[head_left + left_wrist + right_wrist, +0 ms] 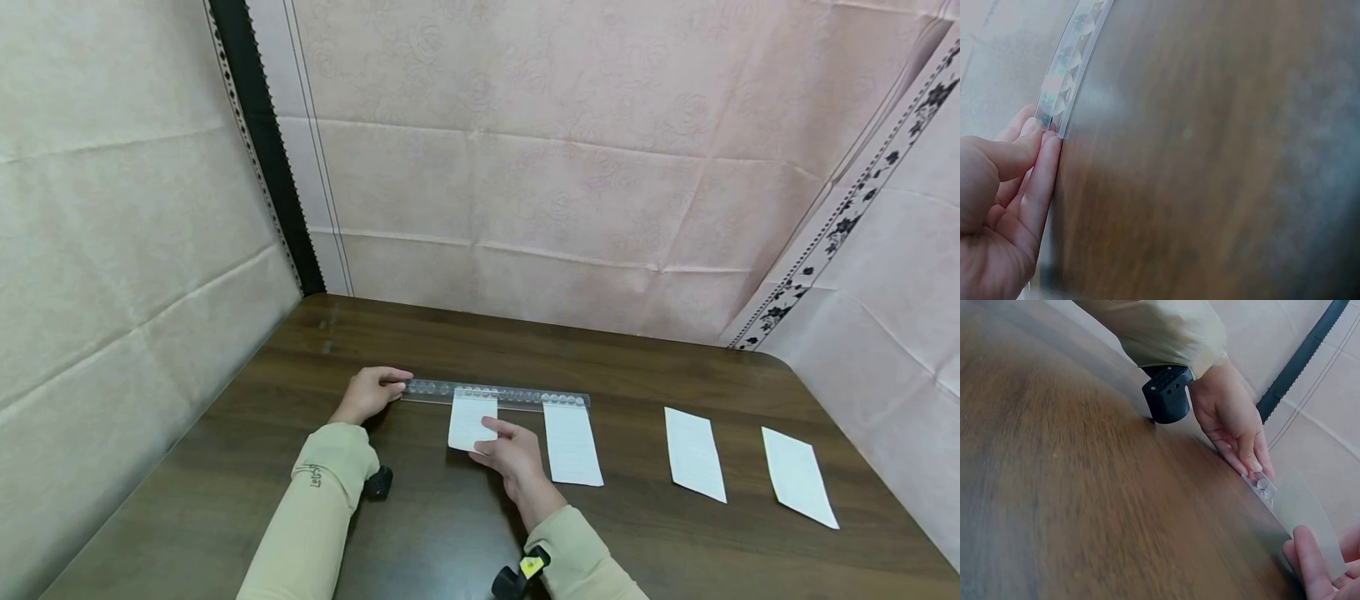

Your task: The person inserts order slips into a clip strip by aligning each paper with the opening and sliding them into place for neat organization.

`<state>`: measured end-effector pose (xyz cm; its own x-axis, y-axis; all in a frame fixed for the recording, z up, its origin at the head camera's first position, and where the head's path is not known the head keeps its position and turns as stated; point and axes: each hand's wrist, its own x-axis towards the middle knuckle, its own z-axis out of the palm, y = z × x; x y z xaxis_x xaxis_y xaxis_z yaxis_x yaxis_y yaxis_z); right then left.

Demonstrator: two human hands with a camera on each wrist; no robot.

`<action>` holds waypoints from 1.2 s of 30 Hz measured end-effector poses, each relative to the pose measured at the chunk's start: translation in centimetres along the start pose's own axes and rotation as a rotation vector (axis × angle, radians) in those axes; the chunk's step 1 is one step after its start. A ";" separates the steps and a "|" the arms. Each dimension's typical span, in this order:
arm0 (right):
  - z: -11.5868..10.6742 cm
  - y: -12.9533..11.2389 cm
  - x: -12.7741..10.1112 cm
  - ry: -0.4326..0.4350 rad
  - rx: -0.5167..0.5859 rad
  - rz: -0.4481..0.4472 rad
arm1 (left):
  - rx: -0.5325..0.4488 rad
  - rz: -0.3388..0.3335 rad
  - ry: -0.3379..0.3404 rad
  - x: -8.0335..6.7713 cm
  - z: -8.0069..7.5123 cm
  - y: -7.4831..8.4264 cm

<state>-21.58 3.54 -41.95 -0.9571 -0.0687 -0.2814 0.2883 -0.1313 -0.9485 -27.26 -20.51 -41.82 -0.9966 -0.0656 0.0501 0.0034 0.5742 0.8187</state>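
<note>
A long clear plastic strip (517, 397) with a row of round transparent discs lies across the table. My left hand (369, 393) pinches its left end between thumb and fingers, as the left wrist view shows up close on the strip (1067, 72). My right hand (513, 458) holds a small white card (471, 419) by its lower right corner, thumb on top. The upper edge of that card overlaps the strip's discs. To its right, another white card (572, 443) lies with its top edge at the strip. In the right wrist view, the held card (1307, 519) bends upward.
Two more white cards, one nearer (696, 454) and one farther right (800, 477), lie apart on the brown wooden table (420, 533). Pale cloth (525, 167) hangs behind and at both sides of the table.
</note>
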 end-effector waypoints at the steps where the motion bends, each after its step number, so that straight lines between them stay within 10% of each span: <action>1: -0.1 0.0 0.0 0.000 -0.001 0.001 | 0.001 0.003 -0.001 0.0 0.0 0.0; 36: -2.9 -0.6 -0.3 0.014 -0.015 -0.018 | 0.006 0.024 -0.019 0.0 -0.1 -0.2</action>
<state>-21.51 6.49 -41.67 -0.9626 -0.0523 -0.2660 0.2704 -0.1179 -0.9555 -27.30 -20.69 -41.94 -0.9976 -0.0362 0.0584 0.0266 0.5800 0.8142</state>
